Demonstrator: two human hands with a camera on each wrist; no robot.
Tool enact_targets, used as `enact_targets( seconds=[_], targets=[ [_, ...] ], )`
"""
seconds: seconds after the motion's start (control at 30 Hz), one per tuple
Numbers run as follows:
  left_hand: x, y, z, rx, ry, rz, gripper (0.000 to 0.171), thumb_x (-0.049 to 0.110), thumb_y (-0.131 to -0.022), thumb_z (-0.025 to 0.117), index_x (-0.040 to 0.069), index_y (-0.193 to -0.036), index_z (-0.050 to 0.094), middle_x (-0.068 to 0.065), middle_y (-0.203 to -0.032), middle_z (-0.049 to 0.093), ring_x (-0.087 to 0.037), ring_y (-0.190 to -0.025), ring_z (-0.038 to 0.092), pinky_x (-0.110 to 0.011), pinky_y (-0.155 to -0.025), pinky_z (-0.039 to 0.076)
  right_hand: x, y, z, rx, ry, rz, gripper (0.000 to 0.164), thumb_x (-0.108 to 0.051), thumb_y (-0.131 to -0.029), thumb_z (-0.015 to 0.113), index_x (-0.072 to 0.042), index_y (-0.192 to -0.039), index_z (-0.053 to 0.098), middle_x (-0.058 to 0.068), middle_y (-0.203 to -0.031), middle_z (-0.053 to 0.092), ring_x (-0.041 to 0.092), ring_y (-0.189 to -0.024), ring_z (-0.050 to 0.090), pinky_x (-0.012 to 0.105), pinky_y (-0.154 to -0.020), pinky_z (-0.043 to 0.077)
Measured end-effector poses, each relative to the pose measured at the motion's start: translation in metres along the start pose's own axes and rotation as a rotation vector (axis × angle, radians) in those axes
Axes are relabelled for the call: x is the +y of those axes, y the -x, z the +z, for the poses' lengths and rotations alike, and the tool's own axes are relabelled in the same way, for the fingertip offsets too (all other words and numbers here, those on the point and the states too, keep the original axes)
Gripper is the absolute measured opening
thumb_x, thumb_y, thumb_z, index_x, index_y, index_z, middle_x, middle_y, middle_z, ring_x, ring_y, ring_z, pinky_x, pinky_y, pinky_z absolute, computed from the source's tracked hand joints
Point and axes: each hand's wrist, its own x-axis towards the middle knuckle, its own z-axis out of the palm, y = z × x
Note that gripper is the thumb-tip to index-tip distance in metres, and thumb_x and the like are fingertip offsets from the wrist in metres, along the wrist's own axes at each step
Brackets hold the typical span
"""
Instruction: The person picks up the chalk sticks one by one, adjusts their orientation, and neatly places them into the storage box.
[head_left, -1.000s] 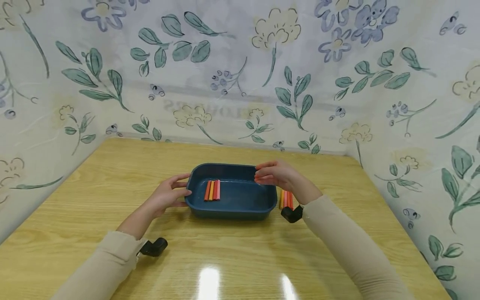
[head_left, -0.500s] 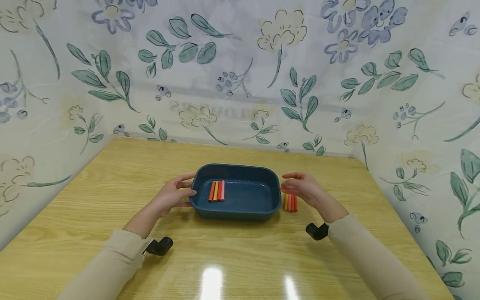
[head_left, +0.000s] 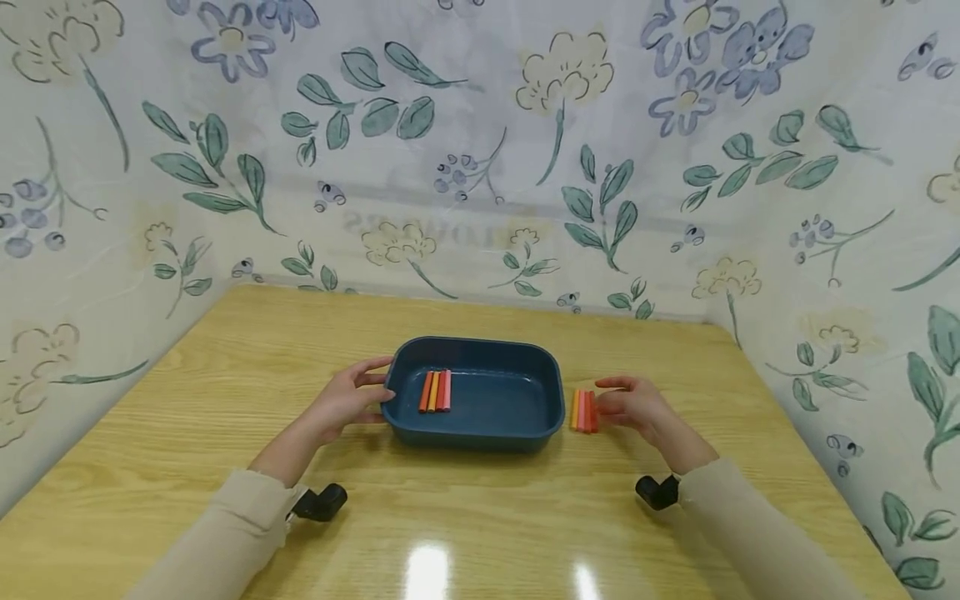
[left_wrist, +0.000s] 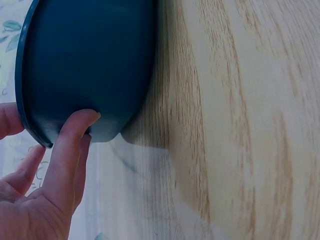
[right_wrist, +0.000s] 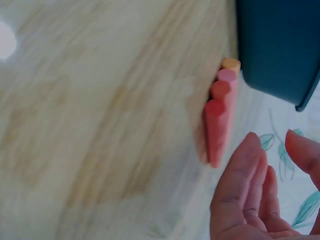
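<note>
Presently left hand [head_left: 337,408] pinches the left end of the blue tray [head_left: 472,440]; right hand [head_left: 637,408], thumb and fingers parted, holds nothing. Four round sticks [head_left: 584,411] lie just right of the tray. Risk: a sideways nudge could roll them apart.

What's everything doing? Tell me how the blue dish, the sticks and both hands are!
Blue dish: upright, open-topped.
Inside sticks: four, lying side by side.
Outside sticks: four, lying side by side on the table.
Left hand: gripping the dish's left end.
Right hand: beside the outside sticks, holding nothing.
</note>
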Motion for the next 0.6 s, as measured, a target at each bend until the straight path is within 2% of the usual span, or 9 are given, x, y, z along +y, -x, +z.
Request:
enact_targets(
  seconds=[0.17,0.37,0.6],
  targets=[
    [-0.0025,-0.001,0.0008,-0.001,0.003,0.0,0.061,0.001,-0.091,0.055,0.003,-0.145,0.027,-0.031,-0.138,0.032,-0.04,-0.107,0.055,-0.043,-0.076,0.054,0.0069,-0.0015,-0.0029,0.014,0.018,0.051,0.053,0.001,-0.086,0.06,0.01,-0.133,0.039,0.013,-0.097,0.059,0.017,-0.076,0.062,0.034,-0.076,0.055],
    [-0.0024,-0.0006,0.0017,-0.006,0.02,0.001,0.061,0.002,-0.091,0.055,0.004,-0.145,0.028,-0.03,-0.138,0.032,-0.039,-0.106,0.056,-0.044,-0.076,0.054,0.0088,-0.0029,-0.007,-0.047,0.07,0.093,0.062,0.005,-0.085,0.061,0.006,-0.139,0.031,0.017,-0.104,0.053,0.016,-0.076,0.061,0.034,-0.073,0.056],
    [-0.0011,-0.0006,0.0009,0.0,0.017,-0.007,0.061,0.002,-0.091,0.054,0.005,-0.146,0.027,-0.03,-0.139,0.032,-0.041,-0.108,0.054,-0.045,-0.077,0.054,0.0088,-0.0075,-0.006,-0.099,0.185,0.096,0.07,0.008,-0.081,0.064,0.004,-0.142,0.029,0.011,-0.09,0.051,0.016,-0.067,0.06,0.033,-0.068,0.057]
  ],
)
